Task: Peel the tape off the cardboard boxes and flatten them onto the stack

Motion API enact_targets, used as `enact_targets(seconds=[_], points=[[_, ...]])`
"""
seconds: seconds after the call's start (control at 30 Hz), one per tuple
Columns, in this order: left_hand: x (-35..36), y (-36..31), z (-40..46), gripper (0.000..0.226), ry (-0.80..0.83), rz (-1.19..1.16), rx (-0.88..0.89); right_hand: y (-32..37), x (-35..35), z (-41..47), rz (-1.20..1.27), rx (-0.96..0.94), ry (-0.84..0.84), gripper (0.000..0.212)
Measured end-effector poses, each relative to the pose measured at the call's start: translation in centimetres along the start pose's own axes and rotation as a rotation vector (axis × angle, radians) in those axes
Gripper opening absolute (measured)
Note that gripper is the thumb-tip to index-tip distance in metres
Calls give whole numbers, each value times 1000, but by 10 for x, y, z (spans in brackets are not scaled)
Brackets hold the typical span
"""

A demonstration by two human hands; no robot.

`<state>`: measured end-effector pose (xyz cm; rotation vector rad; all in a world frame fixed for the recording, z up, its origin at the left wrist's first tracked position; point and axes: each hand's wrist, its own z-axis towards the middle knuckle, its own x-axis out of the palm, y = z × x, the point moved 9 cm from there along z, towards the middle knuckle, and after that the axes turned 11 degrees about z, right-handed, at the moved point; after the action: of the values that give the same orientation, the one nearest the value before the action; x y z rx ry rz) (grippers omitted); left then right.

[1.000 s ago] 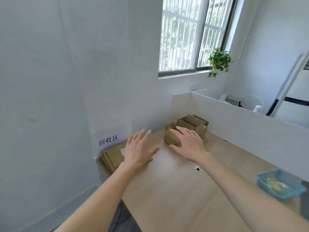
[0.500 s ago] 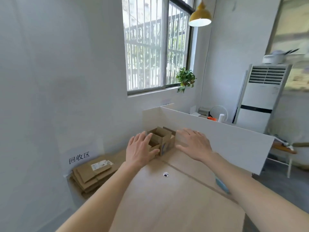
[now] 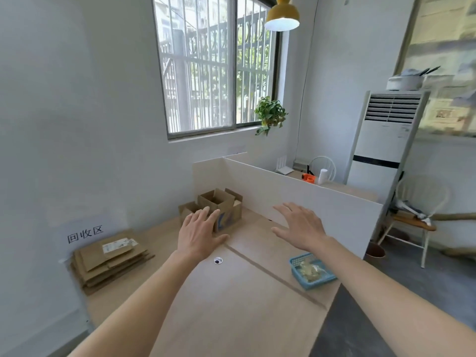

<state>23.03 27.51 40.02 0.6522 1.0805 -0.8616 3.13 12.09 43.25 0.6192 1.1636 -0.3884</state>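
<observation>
Neither grip holds anything: the left hand (image 3: pixel 198 234) reaches flat-fingered at the open boxes (image 3: pixel 219 208) in the desk's far corner, the right hand (image 3: pixel 300 228) spread, hovering beside them, likely to pull one closer. The flattened stack (image 3: pixel 108 258) waits at the desk's left edge; a blue basket (image 3: pixel 313 270) sits near the right edge.

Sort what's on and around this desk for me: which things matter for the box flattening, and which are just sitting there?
For the job:
open cardboard boxes
stack of flattened cardboard
left hand
right hand

Lying about:
blue basket
potted plant
white divider panel
air conditioner
chair
</observation>
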Motion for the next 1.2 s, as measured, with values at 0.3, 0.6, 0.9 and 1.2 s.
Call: enact_targets(seconds=[0.3, 0.6, 0.9, 1.2], points=[[47, -27, 82, 82, 25, -12, -42, -47, 29, 81, 20, -43, 34, 69], [105, -13, 191, 83, 25, -26, -102, -71, 67, 197, 4, -94, 64, 69], [170, 51, 219, 78, 55, -34, -240, -51, 154, 291, 78, -224, 178, 68], [284, 138, 210, 79, 246, 57, -483, -11, 334, 377, 227, -398, 395, 72]])
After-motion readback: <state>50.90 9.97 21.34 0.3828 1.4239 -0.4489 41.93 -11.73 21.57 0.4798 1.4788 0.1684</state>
